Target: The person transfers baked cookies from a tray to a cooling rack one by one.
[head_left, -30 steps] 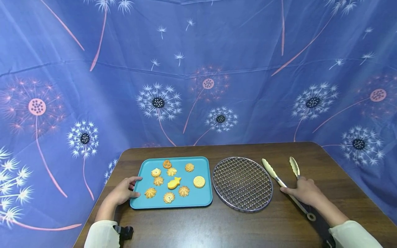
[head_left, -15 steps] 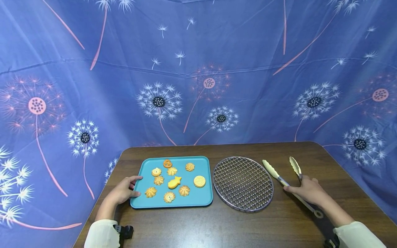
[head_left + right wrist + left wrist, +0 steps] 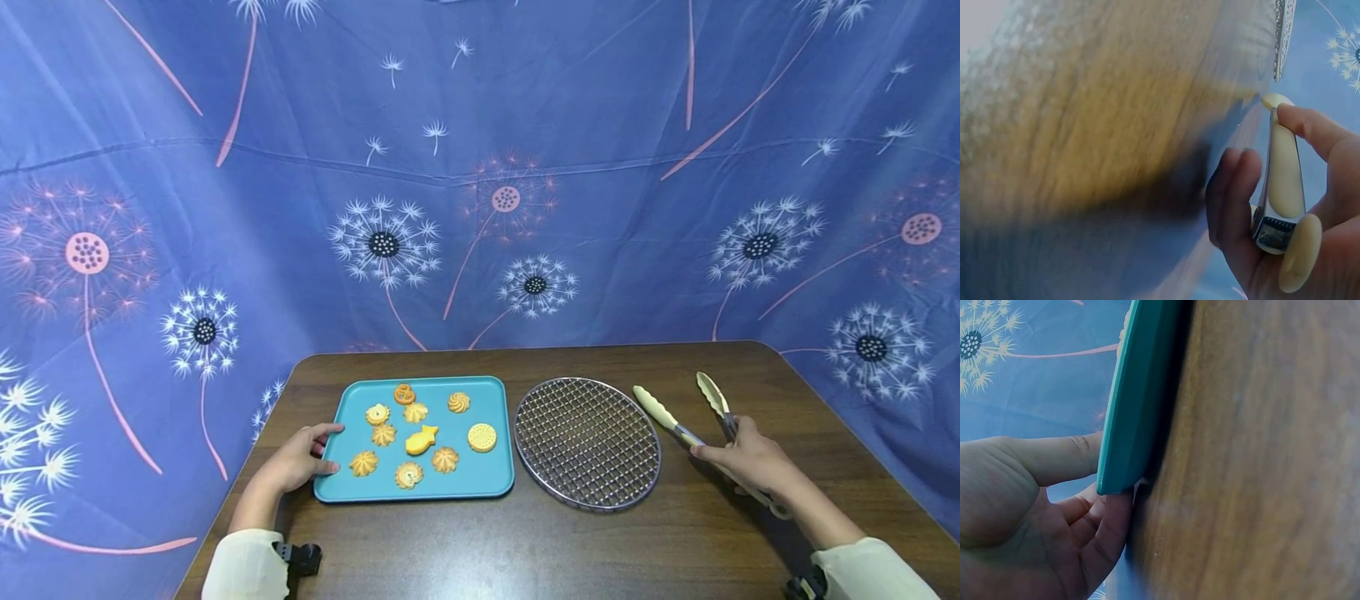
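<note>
Tongs (image 3: 675,427): held spread in right grip (image 3: 757,458) just right of wire rack (image 3: 588,444), slanted lengthwise forward-left, well apart from blue tray (image 3: 453,429), edge-pinched by left grip (image 3: 296,461).

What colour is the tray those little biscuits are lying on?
The tray is turquoise, seen best in the head view.

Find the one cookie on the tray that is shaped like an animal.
It is the yellow fish-shaped cookie, near the middle of the turquoise tray. Only it has a tail; the others are all roundish.
</note>
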`<state>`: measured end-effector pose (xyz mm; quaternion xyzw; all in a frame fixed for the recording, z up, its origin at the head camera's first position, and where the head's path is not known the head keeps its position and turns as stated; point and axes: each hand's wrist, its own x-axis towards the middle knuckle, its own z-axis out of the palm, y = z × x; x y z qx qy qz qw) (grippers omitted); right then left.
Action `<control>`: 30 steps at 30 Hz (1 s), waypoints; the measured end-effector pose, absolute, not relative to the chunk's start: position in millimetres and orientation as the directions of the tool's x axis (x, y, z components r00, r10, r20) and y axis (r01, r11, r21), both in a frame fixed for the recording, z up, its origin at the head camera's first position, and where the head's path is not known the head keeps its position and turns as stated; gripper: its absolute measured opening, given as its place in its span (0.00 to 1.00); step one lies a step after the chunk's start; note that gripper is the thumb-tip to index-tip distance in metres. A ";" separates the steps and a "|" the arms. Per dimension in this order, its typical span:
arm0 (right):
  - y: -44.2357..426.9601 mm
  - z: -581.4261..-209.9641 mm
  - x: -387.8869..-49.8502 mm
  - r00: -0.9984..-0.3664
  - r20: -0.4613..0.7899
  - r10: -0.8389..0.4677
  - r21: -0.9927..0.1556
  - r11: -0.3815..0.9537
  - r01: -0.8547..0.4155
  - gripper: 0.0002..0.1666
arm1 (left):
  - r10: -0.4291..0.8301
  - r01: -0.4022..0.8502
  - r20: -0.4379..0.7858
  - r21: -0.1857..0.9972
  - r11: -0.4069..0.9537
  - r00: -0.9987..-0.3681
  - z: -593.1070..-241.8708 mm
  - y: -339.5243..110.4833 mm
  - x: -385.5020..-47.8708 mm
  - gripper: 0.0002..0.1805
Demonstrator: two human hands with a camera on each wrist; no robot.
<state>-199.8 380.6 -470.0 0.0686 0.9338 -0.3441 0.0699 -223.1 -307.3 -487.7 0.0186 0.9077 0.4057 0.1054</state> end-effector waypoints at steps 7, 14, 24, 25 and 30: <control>380.8 -469.8 -198.4 -0.977 -0.203 0.063 -0.676 0.713 0.186 0.64 | 0.124 -0.033 -0.163 0.721 0.692 -0.979 -487.2 -308.9 -222.3 0.35; 378.7 -470.5 -194.7 -0.983 -0.177 0.051 -0.698 0.698 0.162 0.64 | 0.117 -0.043 -0.169 0.723 0.689 -0.979 -486.1 -307.8 -220.4 0.35; 373.6 -466.9 -192.2 -0.988 -0.143 0.055 -0.692 0.708 0.139 0.61 | 0.115 -0.053 -0.176 0.736 0.675 -0.978 -485.7 -307.5 -221.2 0.35; 373.4 -466.9 -192.2 -0.989 -0.138 0.055 -0.689 0.712 0.136 0.60 | 0.117 -0.051 -0.175 0.737 0.674 -0.978 -486.2 -307.4 -221.3 0.35; 371.7 -468.2 -191.8 -0.993 -0.108 0.050 -0.671 0.733 0.110 0.54 | 0.123 -0.045 -0.172 0.737 0.674 -0.977 -487.0 -307.4 -220.9 0.36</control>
